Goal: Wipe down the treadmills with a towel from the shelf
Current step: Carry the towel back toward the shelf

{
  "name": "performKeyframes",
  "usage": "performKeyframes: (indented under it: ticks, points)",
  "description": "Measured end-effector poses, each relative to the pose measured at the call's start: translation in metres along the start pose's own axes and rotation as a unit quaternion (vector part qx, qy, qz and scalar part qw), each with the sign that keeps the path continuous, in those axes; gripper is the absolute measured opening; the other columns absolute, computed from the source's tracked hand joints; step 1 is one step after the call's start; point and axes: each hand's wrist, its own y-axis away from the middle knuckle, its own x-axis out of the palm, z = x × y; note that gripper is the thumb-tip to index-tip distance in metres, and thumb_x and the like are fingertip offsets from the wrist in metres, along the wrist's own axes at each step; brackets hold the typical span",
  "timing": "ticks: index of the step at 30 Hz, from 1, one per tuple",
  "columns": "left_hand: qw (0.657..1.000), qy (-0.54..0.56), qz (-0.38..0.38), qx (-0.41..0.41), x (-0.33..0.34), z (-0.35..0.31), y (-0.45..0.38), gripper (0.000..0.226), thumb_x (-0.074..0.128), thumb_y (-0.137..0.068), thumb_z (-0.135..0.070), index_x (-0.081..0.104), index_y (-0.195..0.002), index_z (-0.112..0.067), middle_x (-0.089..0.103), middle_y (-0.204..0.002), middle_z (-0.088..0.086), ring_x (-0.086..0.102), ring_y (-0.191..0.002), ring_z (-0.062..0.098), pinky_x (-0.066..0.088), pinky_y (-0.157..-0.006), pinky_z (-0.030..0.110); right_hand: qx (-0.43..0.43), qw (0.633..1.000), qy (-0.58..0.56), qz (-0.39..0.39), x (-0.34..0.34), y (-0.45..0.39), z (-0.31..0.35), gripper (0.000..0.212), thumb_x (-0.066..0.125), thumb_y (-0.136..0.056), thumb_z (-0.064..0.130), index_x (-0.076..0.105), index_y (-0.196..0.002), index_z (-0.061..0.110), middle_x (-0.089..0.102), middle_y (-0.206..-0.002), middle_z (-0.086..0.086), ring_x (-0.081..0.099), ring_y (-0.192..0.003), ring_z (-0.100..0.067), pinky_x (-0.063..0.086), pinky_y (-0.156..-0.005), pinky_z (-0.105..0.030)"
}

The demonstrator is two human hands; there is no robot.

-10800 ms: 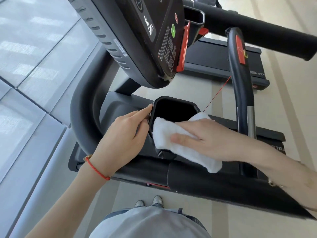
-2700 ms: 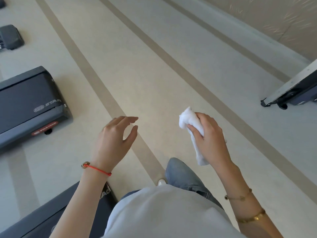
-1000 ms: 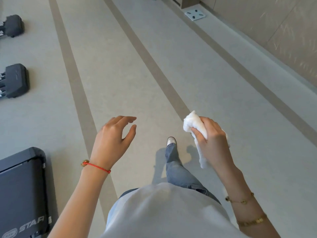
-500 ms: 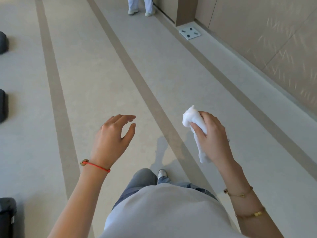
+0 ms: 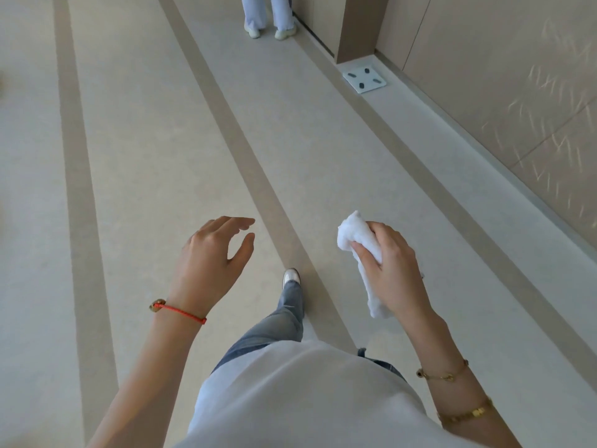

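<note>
My right hand (image 5: 389, 270) grips a crumpled white towel (image 5: 355, 237); one end bulges above my fingers and the other hangs below my palm. My left hand (image 5: 210, 257) floats in front of me at waist height with loosely curved fingers and holds nothing. No treadmill shows in the head view; only pale floor lies under my hands.
Beige floor with darker stripes (image 5: 248, 156) runs ahead. A tan panelled wall (image 5: 517, 92) lines the right side, with a white scale (image 5: 364, 79) at its base. Another person's legs (image 5: 268, 14) stand far ahead by a brown column (image 5: 358, 24). My own foot (image 5: 290, 275) is forward.
I have left the treadmill and walked on along the floor. The treadmill ends at the left slid out of view, and the scale and the standing person came closer. The towel stays in my right hand.
</note>
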Motion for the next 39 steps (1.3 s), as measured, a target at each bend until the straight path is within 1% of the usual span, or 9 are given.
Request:
performKeyframes:
  ticks: [7,10,13,18,21,25,30,35,39]
  points:
    - [1.0,-0.02,-0.007,-0.002,0.012,0.024,-0.181,0.02,0.065,-0.093,-0.02,0.071,-0.112,-0.019,0.071,-0.103,-0.007,0.068,-0.096,0.016,0.052,-0.073,0.031,-0.008,1.0,-0.022,-0.018,0.006,-0.191,0.002,0.019,0.046,-0.1,0.032,0.057,-0.113,0.023,0.06,-0.103,0.011,0.05,-0.096,-0.007,0.037,-0.081,-0.022]
    - [1.0,-0.026,-0.001,0.006,0.018,0.031,-0.252,0.02,0.065,-0.093,-0.019,0.071,-0.112,-0.019,0.071,-0.103,-0.007,0.068,-0.096,0.016,0.05,-0.073,0.028,-0.002,0.999,-0.026,-0.026,0.008,-0.258,0.002,0.018,0.046,-0.1,0.032,0.056,-0.113,0.025,0.058,-0.101,0.014,0.046,-0.093,-0.002,0.033,-0.078,-0.019]
    - [1.0,-0.024,0.013,0.008,0.026,0.039,-0.315,0.02,0.065,-0.093,-0.02,0.071,-0.112,-0.019,0.072,-0.103,-0.007,0.068,-0.097,0.017,0.053,-0.075,0.031,0.008,0.999,-0.019,-0.025,0.012,-0.314,-0.003,0.019,0.045,-0.1,0.033,0.056,-0.113,0.025,0.057,-0.1,0.015,0.047,-0.092,-0.002,0.033,-0.078,-0.017]
    - [0.999,-0.02,0.031,0.012,0.051,0.058,-0.417,0.021,0.065,-0.093,-0.02,0.071,-0.113,-0.019,0.071,-0.104,-0.008,0.068,-0.097,0.017,0.053,-0.075,0.031,0.027,0.999,-0.027,-0.019,0.025,-0.41,-0.02,0.019,0.047,-0.1,0.032,0.056,-0.114,0.024,0.054,-0.1,0.017,0.047,-0.093,-0.002,0.032,-0.075,-0.007]
    - [0.999,-0.018,0.035,0.014,0.072,0.07,-0.486,0.021,0.065,-0.093,-0.02,0.071,-0.113,-0.02,0.071,-0.104,-0.008,0.068,-0.097,0.016,0.054,-0.076,0.032,0.033,0.999,-0.032,-0.015,0.036,-0.479,-0.035,0.021,0.048,-0.099,0.031,0.056,-0.116,0.023,0.054,-0.101,0.017,0.047,-0.095,-0.004,0.031,-0.076,-0.014]
    - [1.0,-0.011,0.02,0.013,0.092,0.077,-0.591,0.021,0.065,-0.093,-0.019,0.071,-0.113,-0.019,0.071,-0.103,-0.007,0.068,-0.098,0.017,0.055,-0.077,0.034,0.024,0.999,-0.042,-0.016,0.038,-0.587,-0.051,0.019,0.048,-0.1,0.031,0.057,-0.114,0.022,0.06,-0.103,0.011,0.052,-0.097,-0.008,0.037,-0.08,-0.022]
    - [1.0,-0.01,-0.006,0.007,0.104,0.079,-0.726,0.021,0.065,-0.093,-0.018,0.072,-0.112,-0.017,0.071,-0.104,-0.006,0.068,-0.098,0.016,0.055,-0.078,0.034,0.006,1.0,-0.024,-0.007,0.029,-0.736,-0.062,0.019,0.044,-0.1,0.035,0.055,-0.113,0.027,0.056,-0.102,0.016,0.049,-0.097,-0.004,0.03,-0.076,-0.011]
    - [1.0,-0.007,-0.023,-0.005,0.114,0.092,-0.835,0.021,0.066,-0.092,-0.017,0.072,-0.112,-0.014,0.072,-0.102,-0.002,0.069,-0.095,0.019,0.057,-0.08,0.037,-0.014,0.999,-0.033,0.009,0.033,-0.862,-0.061,0.021,0.046,-0.1,0.033,0.057,-0.114,0.022,0.06,-0.103,0.01,0.052,-0.099,-0.009,0.036,-0.081,-0.021]
    - [0.999,-0.01,-0.028,-0.019,0.124,0.114,-0.909,0.02,0.067,-0.092,-0.016,0.073,-0.111,-0.015,0.072,-0.101,-0.002,0.069,-0.093,0.019,0.056,-0.079,0.034,-0.027,0.999,-0.037,0.03,0.05,-0.945,-0.06,0.019,0.046,-0.1,0.033,0.056,-0.114,0.025,0.059,-0.104,0.012,0.052,-0.099,-0.008,0.036,-0.08,-0.021]
